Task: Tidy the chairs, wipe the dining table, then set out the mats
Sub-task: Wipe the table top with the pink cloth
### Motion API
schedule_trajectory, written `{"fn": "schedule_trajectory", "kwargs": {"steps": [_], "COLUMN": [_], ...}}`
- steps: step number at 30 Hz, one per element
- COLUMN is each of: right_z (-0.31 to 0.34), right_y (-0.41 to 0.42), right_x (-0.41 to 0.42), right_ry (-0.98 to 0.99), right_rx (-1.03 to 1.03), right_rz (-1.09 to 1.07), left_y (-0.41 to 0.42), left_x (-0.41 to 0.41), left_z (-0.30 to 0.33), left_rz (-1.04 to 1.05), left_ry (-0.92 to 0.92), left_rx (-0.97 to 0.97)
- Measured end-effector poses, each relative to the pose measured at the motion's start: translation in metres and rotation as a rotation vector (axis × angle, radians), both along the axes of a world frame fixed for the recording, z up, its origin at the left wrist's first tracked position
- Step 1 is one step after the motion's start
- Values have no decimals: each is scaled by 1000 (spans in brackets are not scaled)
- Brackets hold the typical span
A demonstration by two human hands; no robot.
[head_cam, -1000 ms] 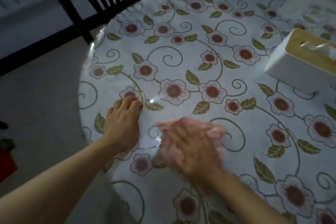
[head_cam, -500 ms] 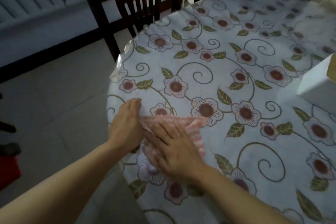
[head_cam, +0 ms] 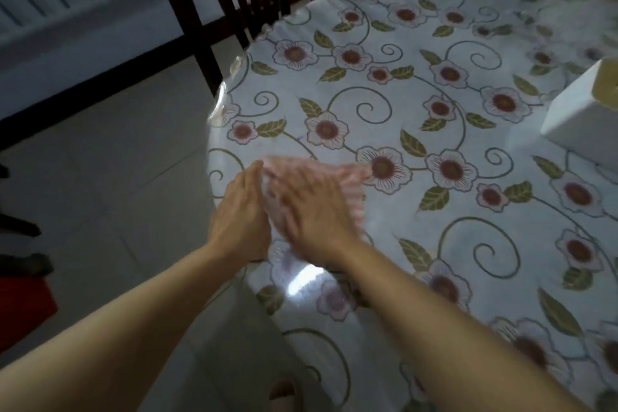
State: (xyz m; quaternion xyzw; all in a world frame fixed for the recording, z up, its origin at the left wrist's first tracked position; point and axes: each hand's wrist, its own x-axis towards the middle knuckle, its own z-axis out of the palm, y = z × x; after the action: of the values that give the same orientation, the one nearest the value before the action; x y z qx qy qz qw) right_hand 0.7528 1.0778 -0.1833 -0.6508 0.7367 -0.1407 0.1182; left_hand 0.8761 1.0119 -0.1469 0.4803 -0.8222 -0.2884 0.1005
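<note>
Right hand (head_cam: 311, 207) flat and blurred on the pink checked cloth (head_cam: 351, 184), having swept it left to the counter (head_cam: 434, 244) edge against the flat left hand (head_cam: 239, 216). Wipe was mid-way; no mats in view; tissue box (head_cam: 575, 110) well apart.

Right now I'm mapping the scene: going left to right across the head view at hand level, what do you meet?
Floor → left hand → pink cloth under the right hand → flowered table → white box.
</note>
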Motion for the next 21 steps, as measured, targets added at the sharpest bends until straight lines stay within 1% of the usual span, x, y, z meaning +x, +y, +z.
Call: {"fn": "schedule_trajectory", "kwargs": {"steps": [3, 4, 5, 6, 7, 8, 10, 11, 12, 13, 14, 15, 17, 18, 20, 21], "right_z": [0, 3, 7, 11, 13, 14, 12, 11, 8, 6, 2, 0, -2, 0, 0, 1], "right_y": [80, 109, 136, 158, 181, 202, 230, 235, 231, 224, 218, 215, 221, 234, 264, 281], "right_x": [17, 13, 2, -16, -39, -65, -108, -119, -116, -103, -83, -58, -4, 13, 18, 9], "right_ry": [29, 41, 37, 33, 22, 21, 111, 138, 138, 128, 121, 117, 127, 124, 139, 147], "right_rx": [53, 73, 72, 56, 53, 81, 149, 181, 195, 197, 179, 157, 125, 121, 112, 103], "right_rz": [213, 244, 202, 97, -80, -303, -717, -860, -955, -982, -924, -780, -401, -276, -128, -91], "left_y": [16, 23, 32, 39, 48, 57, 73, 81, 89, 95, 103, 111, 123, 131, 146, 155], "left_x": [-3, -5, -8, -11, -14, -18, -27, -31, -35, -39, -43, -48, -56, -62, -72, -78], "left_z": [6, 7, 8, 8, 7, 7, 6, 6, 7, 6, 6, 7, 8, 8, 7, 7], "left_rz": [-22, -50, -89, -128, -173, -222, -295, -324, -352, -377, -393, -403, -424, -444, -488, -508], "left_ry": [-90, -132, -167, -192, -209, -217, -213, -215, -223, -234, -241, -242, -222, -220, -219, -218], "left_rx": [9, 2, -9, -32, -55, -71, -85, -91, -99, -105, -107, -103, -108, -110, -110, -108]}}
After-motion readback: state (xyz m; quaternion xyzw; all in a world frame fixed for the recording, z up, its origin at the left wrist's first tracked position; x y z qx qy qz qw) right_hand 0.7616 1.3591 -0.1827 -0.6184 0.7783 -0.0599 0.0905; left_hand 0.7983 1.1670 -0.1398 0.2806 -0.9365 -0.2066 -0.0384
